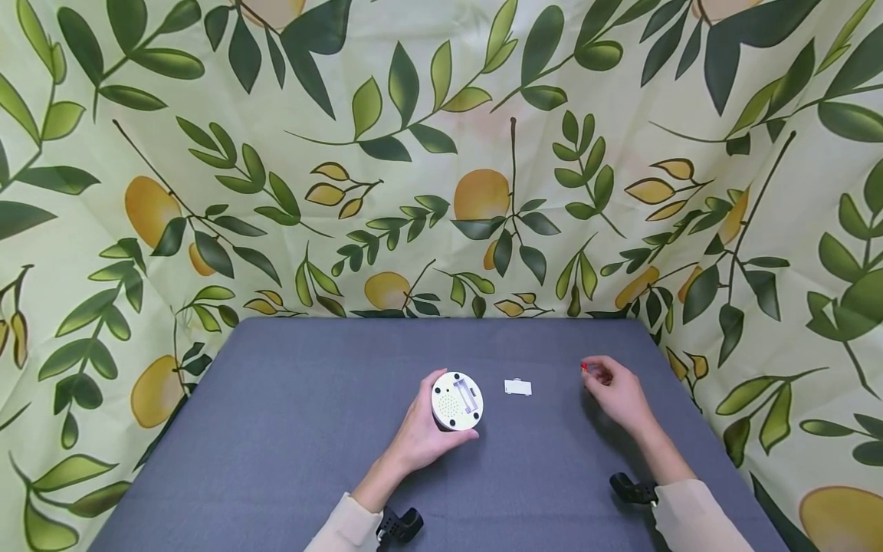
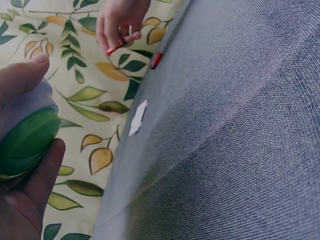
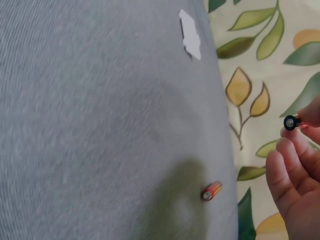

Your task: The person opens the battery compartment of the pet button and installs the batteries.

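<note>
My left hand (image 1: pixel 422 431) grips a round device (image 1: pixel 448 405) from its left side, fingers above and thumb below. Its white base faces the head camera, showing an uncovered battery slot, a patch of small holes and dark feet. In the left wrist view the device's green, rounded body (image 2: pixel 32 142) shows between thumb and fingers. Over the table's right side, my right hand (image 1: pixel 618 395) pinches a small red-and-black battery (image 3: pixel 291 122) between thumb and fingertips, raised off the cloth. A second red battery (image 3: pixel 211 191) lies on the table near that hand; the hand hides it in the head view.
A white battery cover (image 1: pixel 518 387) lies flat on the table between the two hands. Grey-blue cloth (image 1: pixel 276 429) covers the table. A leaf-and-fruit patterned curtain (image 1: pixel 414 230) hangs close along the back and sides.
</note>
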### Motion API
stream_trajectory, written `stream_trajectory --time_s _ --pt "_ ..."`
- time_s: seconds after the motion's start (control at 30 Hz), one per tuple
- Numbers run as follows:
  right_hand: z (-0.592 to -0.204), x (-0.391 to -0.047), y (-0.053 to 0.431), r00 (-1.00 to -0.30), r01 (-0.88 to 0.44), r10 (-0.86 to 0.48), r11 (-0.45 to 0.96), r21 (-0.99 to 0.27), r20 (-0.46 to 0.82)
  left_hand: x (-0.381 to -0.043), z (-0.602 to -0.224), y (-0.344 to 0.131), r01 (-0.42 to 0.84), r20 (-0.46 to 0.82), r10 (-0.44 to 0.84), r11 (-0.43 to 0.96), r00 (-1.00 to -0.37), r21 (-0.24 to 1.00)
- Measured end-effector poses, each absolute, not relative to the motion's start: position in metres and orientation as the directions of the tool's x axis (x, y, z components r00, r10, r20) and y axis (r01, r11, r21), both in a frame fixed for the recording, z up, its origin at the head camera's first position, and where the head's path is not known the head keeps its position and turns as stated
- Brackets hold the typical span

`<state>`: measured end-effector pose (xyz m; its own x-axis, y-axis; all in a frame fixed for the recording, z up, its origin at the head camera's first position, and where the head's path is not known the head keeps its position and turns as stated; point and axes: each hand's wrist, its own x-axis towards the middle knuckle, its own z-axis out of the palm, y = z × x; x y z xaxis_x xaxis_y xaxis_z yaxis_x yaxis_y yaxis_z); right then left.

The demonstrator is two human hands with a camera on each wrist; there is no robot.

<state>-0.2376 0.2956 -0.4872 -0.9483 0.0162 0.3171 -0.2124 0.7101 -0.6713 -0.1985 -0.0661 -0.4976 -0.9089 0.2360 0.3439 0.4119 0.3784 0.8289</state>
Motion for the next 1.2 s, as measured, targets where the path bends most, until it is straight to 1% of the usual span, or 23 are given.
stream_trajectory --time_s 0.6,0.97,1.2 --pt "-0.469 -0.228 0.268 -0.927 -0.295 -0.024 0.667 -0.685 0.375 -0.199 -0.494 -0.066 0.431 0.357 0.252 0.384 -0.9 0.816" --pt "-0.461 -0.219 0.249 -0.906 -0.362 -0.047 0.602 -0.712 0.421 -0.199 -0.493 -0.065 0.438 0.365 0.249 0.384 -0.897 0.813" --pt "-0.457 -0.214 0.237 -0.902 -0.385 -0.062 0.565 -0.73 0.427 -0.198 -0.493 -0.064 0.432 0.362 0.244 0.385 -0.9 0.816"
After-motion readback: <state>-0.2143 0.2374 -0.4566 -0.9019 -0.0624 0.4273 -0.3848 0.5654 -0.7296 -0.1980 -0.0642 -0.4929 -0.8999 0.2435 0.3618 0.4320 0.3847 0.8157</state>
